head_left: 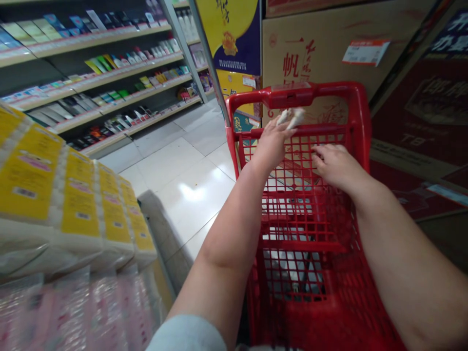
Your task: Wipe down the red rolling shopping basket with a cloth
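Note:
A red plastic shopping cart (303, 246) with mesh walls fills the middle and lower right of the view. Over its upper mesh, just below the top red bar (288, 96), is my left hand (272, 141). A small, crumpled whitish thing (292, 117) shows at its fingertips, apparently held between them; blur hides its kind. To the right, my right hand (334, 163) hovers over or touches the mesh, with fingers loosely bent and apart. Nothing shows in it. I cannot tell whether its fingertips touch the cart.
Brown cardboard cartons (329, 48) are stacked beyond the cart, and dark red boxes (424, 126) on the right. Yellow-wrapped packs (82, 195) sit above pink packs (102, 307) on the left. Stocked shelves (106, 114) line the back left beyond the tiled floor (171, 165).

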A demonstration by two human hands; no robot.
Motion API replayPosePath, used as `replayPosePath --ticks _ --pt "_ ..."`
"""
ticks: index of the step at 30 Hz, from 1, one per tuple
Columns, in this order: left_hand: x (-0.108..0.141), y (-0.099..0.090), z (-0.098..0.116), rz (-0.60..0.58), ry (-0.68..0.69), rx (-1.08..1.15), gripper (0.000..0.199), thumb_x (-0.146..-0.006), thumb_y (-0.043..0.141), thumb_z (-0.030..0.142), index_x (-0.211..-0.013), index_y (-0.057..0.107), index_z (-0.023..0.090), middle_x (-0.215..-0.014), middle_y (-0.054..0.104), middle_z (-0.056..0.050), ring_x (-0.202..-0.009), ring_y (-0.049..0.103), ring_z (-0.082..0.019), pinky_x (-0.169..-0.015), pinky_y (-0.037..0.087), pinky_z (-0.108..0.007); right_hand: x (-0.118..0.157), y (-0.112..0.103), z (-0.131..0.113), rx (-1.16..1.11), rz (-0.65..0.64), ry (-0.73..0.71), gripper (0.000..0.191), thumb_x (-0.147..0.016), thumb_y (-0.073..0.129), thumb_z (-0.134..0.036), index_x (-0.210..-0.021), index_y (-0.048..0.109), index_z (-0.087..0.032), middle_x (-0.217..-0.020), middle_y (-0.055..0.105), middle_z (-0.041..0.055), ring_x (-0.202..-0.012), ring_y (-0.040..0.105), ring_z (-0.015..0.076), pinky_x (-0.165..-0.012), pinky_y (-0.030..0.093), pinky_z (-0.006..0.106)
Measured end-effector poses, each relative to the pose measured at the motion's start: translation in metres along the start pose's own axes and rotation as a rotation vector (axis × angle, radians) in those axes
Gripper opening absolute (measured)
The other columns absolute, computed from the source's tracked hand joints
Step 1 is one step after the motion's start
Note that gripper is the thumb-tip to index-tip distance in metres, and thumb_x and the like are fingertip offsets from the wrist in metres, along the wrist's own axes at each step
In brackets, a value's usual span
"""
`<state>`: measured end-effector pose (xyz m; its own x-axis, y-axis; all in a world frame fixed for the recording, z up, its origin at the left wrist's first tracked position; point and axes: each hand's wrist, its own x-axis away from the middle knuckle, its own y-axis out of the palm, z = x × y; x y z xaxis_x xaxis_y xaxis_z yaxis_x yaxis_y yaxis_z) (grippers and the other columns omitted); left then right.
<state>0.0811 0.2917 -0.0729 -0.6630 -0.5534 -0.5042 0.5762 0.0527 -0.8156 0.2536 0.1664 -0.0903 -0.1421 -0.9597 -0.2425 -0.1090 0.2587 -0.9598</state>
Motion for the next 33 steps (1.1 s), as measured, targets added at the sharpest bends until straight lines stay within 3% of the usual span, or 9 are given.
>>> replayPosePath --ticks 2,6,11,15,20,23,26,30,33 --pt "0.000 0.001 -0.002 -0.001 0.024 0.013 0.048 -0.090 0.036 0.014 -0.132 0.054 0.028 -0.141 0.050 -0.002 -0.143 0.026 -0.021 -0.119 0.022 -0.047 0.000 0.000 0.000 0.004 -0.004 -0.004 0.045 -0.093 0.033 -0.032 -0.125 0.060 -0.014 -0.121 0.062 0.0125 -0.114 0.052 0.0284 -0.101 0.039 0.041" --pt "0.000 0.001 -0.003 0.105 -0.091 -0.008 0.048 -0.090 0.040 0.015 -0.135 0.051 0.025 -0.142 0.050 -0.006 -0.143 0.026 -0.025 -0.118 0.022 -0.049 0.001 0.000 0.001 -0.007 0.007 0.004 0.046 -0.093 0.033 -0.032 -0.127 0.058 -0.014 -0.124 0.060 0.0129 -0.115 0.050 0.0286 -0.101 0.038 0.042" --pt "0.000 0.004 0.003 0.015 0.016 0.012 0.054 -0.089 0.037 0.013 -0.138 0.048 0.033 -0.140 0.052 0.000 -0.141 0.030 -0.020 -0.118 0.024 -0.046 0.002 0.001 0.002 -0.009 -0.004 -0.009 0.045 -0.093 0.033 -0.034 -0.126 0.059 -0.016 -0.122 0.061 0.0122 -0.113 0.051 0.0287 -0.101 0.039 0.042" --pt "0.001 0.001 0.002 0.107 -0.093 -0.009 0.058 -0.088 0.040 0.011 -0.142 0.042 0.031 -0.145 0.047 -0.002 -0.142 0.027 -0.024 -0.117 0.023 -0.049 0.002 0.002 0.004 -0.018 0.009 -0.002 0.045 -0.093 0.034 -0.034 -0.127 0.058 -0.018 -0.123 0.061 0.0109 -0.114 0.051 0.0291 -0.100 0.040 0.044" --pt "0.002 -0.002 0.010 -0.001 0.091 0.041 0.068 -0.085 0.032 0.004 -0.146 0.032 0.032 -0.150 0.040 0.002 -0.141 0.029 -0.020 -0.116 0.028 -0.044 0.000 0.005 0.006 -0.014 -0.004 -0.019 0.045 -0.093 0.034 -0.033 -0.126 0.059 -0.016 -0.124 0.061 0.0124 -0.115 0.051 0.0304 -0.101 0.040 0.045" --pt "0.003 -0.003 0.013 0.144 -0.100 0.051 0.077 -0.081 0.031 0.000 -0.149 0.022 0.035 -0.158 0.020 0.003 -0.140 0.031 -0.020 -0.110 0.036 -0.042 0.000 0.005 0.006 -0.016 -0.003 -0.006 0.045 -0.093 0.034 -0.034 -0.127 0.058 -0.017 -0.125 0.060 0.0119 -0.116 0.050 0.0308 -0.101 0.040 0.045" --pt "0.004 0.001 0.013 0.182 -0.267 -0.039 0.068 -0.081 0.039 0.004 -0.142 0.038 0.035 -0.154 0.031 0.002 -0.139 0.030 -0.026 -0.112 0.029 -0.052 0.001 0.003 0.004 -0.011 0.009 -0.008 0.045 -0.093 0.034 -0.034 -0.127 0.058 -0.016 -0.124 0.060 0.0121 -0.116 0.051 0.0305 -0.102 0.039 0.044" --pt "0.003 0.003 0.016 -0.026 -0.009 -0.047 0.058 -0.084 0.038 0.006 -0.131 0.051 0.037 -0.146 0.043 0.008 -0.139 0.031 -0.021 -0.117 0.019 -0.049 0.002 0.001 0.000 0.006 0.007 0.004 0.044 -0.093 0.034 -0.033 -0.122 0.061 -0.015 -0.120 0.062 0.0141 -0.113 0.052 0.0314 -0.100 0.040 0.045" --pt "0.005 -0.001 0.019 0.006 -0.150 -0.101 0.058 -0.087 0.035 0.008 -0.136 0.046 0.039 -0.148 0.042 0.006 -0.140 0.031 -0.023 -0.118 0.014 -0.053 0.002 0.001 0.001 0.002 0.011 0.007 0.042 -0.092 0.035 -0.032 -0.120 0.061 -0.015 -0.118 0.063 0.0141 -0.111 0.053 0.0316 -0.097 0.042 0.046"
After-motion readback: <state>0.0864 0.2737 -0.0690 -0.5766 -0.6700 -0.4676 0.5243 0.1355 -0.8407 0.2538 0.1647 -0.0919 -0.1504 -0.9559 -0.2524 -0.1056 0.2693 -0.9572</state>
